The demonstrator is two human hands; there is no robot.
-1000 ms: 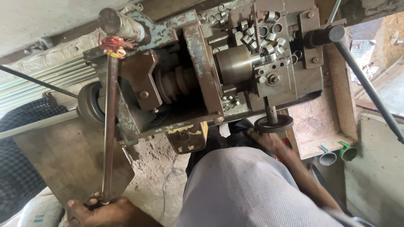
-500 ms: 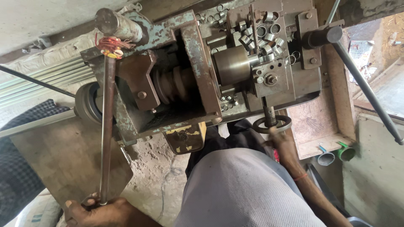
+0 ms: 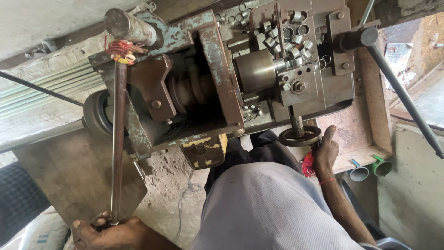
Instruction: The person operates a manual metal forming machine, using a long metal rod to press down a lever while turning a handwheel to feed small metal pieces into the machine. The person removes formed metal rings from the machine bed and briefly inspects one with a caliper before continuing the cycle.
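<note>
I look down on an old, rusty lathe-like machine (image 3: 203, 83) with chipped blue paint. My left hand (image 3: 108, 231) at the bottom left grips the lower end of a long metal lever rod (image 3: 118, 148), whose top is bound with red and yellow wire. My right hand (image 3: 326, 150) holds the small round handwheel (image 3: 299, 136) under the tool slide, thumb up along its right rim. A shiny steel cylinder (image 3: 256, 70) sits in the spindle. Several small metal rings (image 3: 289, 39) lie piled on the slide above it.
A long dark handle bar (image 3: 402, 92) slants down the right side. A grey cup (image 3: 358, 171) and a green cup (image 3: 381, 166) stand by a wooden tray edge (image 3: 370, 120). My grey-clad lap (image 3: 273, 208) fills the bottom middle. Corrugated metal (image 3: 41, 97) lies at left.
My right hand has moved up from below the handwheel and now holds its right rim. My left hand has stayed on the lever rod's lower end.
</note>
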